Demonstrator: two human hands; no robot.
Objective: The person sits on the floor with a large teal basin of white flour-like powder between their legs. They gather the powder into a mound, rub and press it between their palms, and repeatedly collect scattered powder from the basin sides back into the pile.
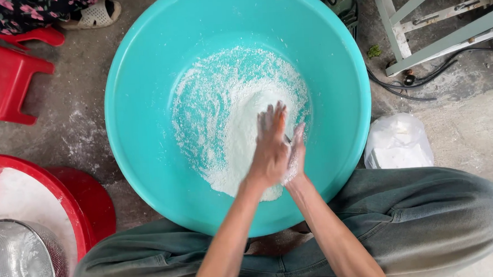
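Note:
A large teal plastic basin (135, 60) sits on the concrete floor between my knees. Crumbly white flour (227, 100) is spread over its bottom and heaped toward the near side. Both my hands are over that heap, pressed palm to palm with the fingers stretched out and dusted white. My left hand (270, 145) lies on top with its back showing. My right hand (297, 152) is against it on the right, mostly covered. Whether flour is caught between the palms is hidden.
A red basin (64, 193) with white flour and a metal sieve (20, 265) stands at the lower left. A red stool (4, 81) and another person's sandalled foot (96, 14) are upper left. A white plastic bag (397, 142), cables (406, 82) and a pale metal frame (437, 16) lie right.

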